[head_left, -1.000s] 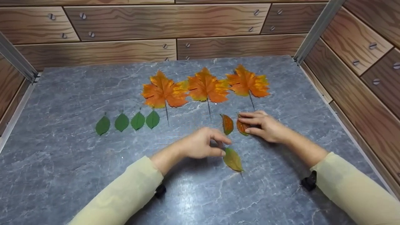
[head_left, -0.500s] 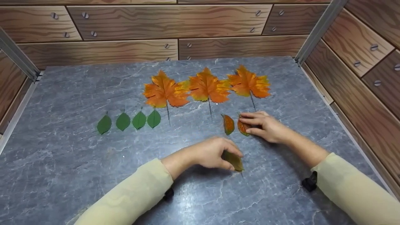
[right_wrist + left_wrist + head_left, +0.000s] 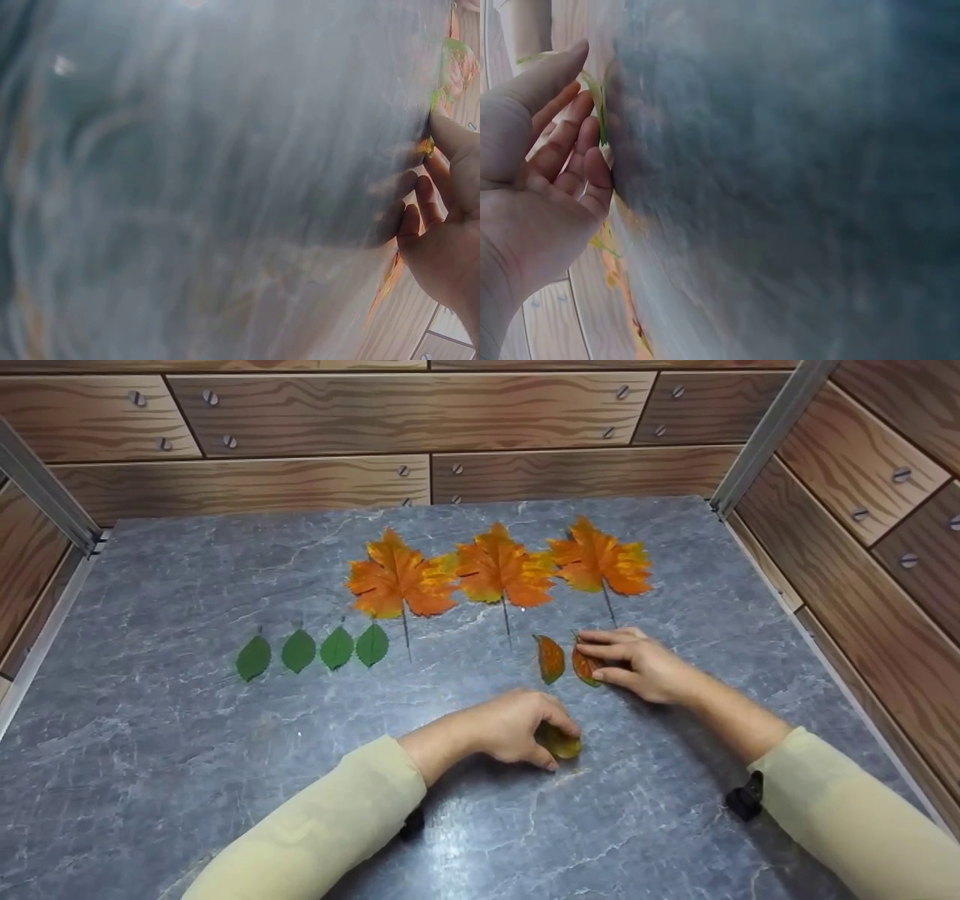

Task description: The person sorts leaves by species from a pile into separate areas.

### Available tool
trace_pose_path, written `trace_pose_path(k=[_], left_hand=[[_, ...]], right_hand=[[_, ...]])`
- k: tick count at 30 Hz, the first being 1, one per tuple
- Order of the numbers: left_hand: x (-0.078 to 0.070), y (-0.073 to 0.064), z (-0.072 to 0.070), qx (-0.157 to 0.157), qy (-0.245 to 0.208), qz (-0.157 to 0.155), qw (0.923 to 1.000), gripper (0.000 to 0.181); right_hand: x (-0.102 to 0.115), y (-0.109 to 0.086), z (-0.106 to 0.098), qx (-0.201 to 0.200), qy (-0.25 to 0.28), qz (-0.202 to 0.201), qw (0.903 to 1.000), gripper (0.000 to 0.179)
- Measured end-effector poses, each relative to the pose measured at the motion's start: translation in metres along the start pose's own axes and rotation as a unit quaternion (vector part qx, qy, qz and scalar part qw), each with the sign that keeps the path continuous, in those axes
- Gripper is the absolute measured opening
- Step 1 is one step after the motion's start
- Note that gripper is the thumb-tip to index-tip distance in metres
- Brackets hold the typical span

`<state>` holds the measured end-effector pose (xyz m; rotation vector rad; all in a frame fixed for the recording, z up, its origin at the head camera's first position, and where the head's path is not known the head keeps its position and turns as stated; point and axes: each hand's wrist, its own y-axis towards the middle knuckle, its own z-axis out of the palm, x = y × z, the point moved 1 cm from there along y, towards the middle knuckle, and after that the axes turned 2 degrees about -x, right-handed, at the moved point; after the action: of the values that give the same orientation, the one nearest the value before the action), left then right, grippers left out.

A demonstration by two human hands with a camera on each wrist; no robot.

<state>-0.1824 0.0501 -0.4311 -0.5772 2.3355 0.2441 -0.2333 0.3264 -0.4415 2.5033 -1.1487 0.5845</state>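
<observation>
In the head view my left hand [image 3: 517, 727] curls its thumb and fingers round a yellow-green artificial leaf [image 3: 564, 745], which bows up between them. The left wrist view shows this leaf [image 3: 598, 112] edge-on against the fingers. Farther right, my right hand [image 3: 649, 664] rests its fingertips and thumb on a red-orange leaf [image 3: 583, 666] with green edges, partly hidden by the fingers. A matching red-orange leaf [image 3: 551, 660] lies just left of it. From the right wrist view, the right hand [image 3: 442, 195] has its fingers loosely extended at the tabletop.
Three orange maple leaves with dark stems, the middle one [image 3: 501, 570] among them, lie in a row at the back. Several small green leaves [image 3: 298, 651] line up at the left. Wood-patterned panels [image 3: 420, 412] enclose the grey marbled tabletop [image 3: 187, 750].
My left hand has moved down and right onto the yellow-green leaf and taken hold of it; the leaf now bends. My right hand has stayed on its red-orange leaf.
</observation>
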Motion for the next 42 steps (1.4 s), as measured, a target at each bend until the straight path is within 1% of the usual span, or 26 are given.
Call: trace_pose_path(k=[4, 8, 12, 17, 20, 25, 29, 33, 34, 36, 39, 42], left_hand=[[0.000, 0.003, 0.004, -0.008, 0.031, 0.001, 0.9995, 0.041], [-0.001, 0.004, 0.005, -0.009, 0.035, -0.006, 0.9993, 0.036], [-0.001, 0.003, 0.005, -0.010, 0.020, -0.008, 0.9997, 0.035], [-0.001, 0.002, 0.004, -0.023, -0.018, -0.006, 0.9996, 0.031], [-0.001, 0.001, 0.004, -0.029, -0.042, -0.009, 0.9987, 0.027], [-0.004, -0.001, 0.003, -0.042, -0.046, -0.012, 0.9980, 0.023], [-0.007, -0.003, 0.000, -0.071, -0.060, -0.009, 0.9956, 0.021], [-0.006, -0.008, -0.006, -0.114, -0.089, 0.003, 0.9895, 0.018], [-0.005, -0.009, -0.008, -0.124, -0.090, 0.008, 0.9881, 0.018], [-0.002, -0.013, -0.013, -0.143, -0.096, 0.007, 0.9850, 0.019], [0.003, -0.018, -0.022, -0.176, -0.100, -0.013, 0.9793, 0.023], [0.009, -0.022, -0.031, -0.215, -0.110, -0.046, 0.9694, 0.024]], right_hand=[[-0.001, -0.001, 0.001, -0.001, 0.000, -0.003, 1.0000, 0.046], [-0.002, -0.002, 0.001, -0.001, -0.002, -0.004, 1.0000, 0.046], [-0.002, -0.003, 0.001, -0.001, -0.001, -0.003, 1.0000, 0.046], [-0.003, -0.003, 0.002, 0.000, 0.002, -0.001, 1.0000, 0.046], [-0.003, -0.003, 0.002, 0.001, 0.001, 0.000, 1.0000, 0.046], [-0.003, -0.004, 0.002, 0.001, 0.002, 0.002, 1.0000, 0.046], [-0.003, -0.004, 0.002, -0.001, 0.004, 0.004, 1.0000, 0.046], [-0.003, -0.003, 0.002, -0.001, 0.007, 0.006, 1.0000, 0.046], [-0.003, -0.003, 0.002, -0.001, 0.007, 0.006, 1.0000, 0.046], [-0.003, -0.002, 0.001, 0.001, 0.006, 0.007, 1.0000, 0.046], [-0.003, -0.001, 0.001, 0.001, 0.002, 0.006, 1.0000, 0.047], [-0.003, 0.000, 0.001, 0.001, 0.000, 0.004, 1.0000, 0.047]])
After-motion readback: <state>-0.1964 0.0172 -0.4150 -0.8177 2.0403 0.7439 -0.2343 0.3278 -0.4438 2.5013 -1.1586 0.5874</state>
